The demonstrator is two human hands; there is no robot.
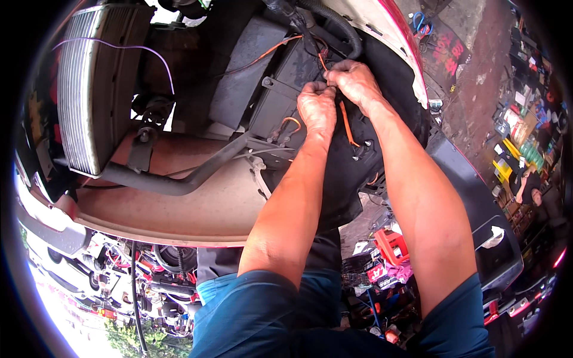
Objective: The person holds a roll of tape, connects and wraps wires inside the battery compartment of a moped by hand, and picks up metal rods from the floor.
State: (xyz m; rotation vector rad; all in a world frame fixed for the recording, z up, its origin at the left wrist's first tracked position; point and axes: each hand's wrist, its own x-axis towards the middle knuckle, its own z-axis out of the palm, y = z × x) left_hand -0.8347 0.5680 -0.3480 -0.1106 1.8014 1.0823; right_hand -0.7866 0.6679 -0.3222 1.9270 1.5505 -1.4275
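My left hand (316, 107) and right hand (353, 86) are close together, fingertips pinched around a thin orange wire (322, 59) inside an opened vehicle body section. What exactly sits between the fingertips is partly hidden. An orange strip (347, 125) hangs below them against a black liner (373, 161), which has bolts. A dark bracketed panel (274, 104) lies left of my left hand, with an orange wire loop (291, 122) near it. A dark ribbed hose (349, 36) and a taped harness (286, 13) run above my hands.
A finned metal cooler (95, 95), a purple wire (160, 56) and a dark pipe (179, 184) occupy the left. A red-edged panel (400, 36) curves at upper right. A red case (389, 246) and clutter lie below. Another person (525, 188) is among piled items at far right.
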